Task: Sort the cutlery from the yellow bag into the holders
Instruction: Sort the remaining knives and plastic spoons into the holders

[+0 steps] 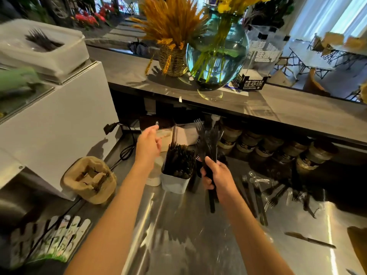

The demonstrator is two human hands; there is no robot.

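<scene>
My right hand [215,176] grips a bundle of black plastic forks [206,137], tines up, just right of a white holder [174,184] packed with black cutlery handles. My left hand [148,145] reaches forward above and to the left of that holder, and a small clear plastic piece [156,123] sticks up from its fingertips. Loose black and clear cutlery [266,192] lies scattered on the steel counter [178,235] to the right. A yellowish-brown bag edge [357,247] shows at the far right. A burlap holder [89,180] stands to the left.
A white cabinet [59,126] rises on the left, with a tray of black forks [42,39] on top. Jars [266,147] line the back under the grey upper counter [297,108]. On that counter stand a glass vase [216,52] and a wheat basket [172,60]. A black knife [309,240] lies near right.
</scene>
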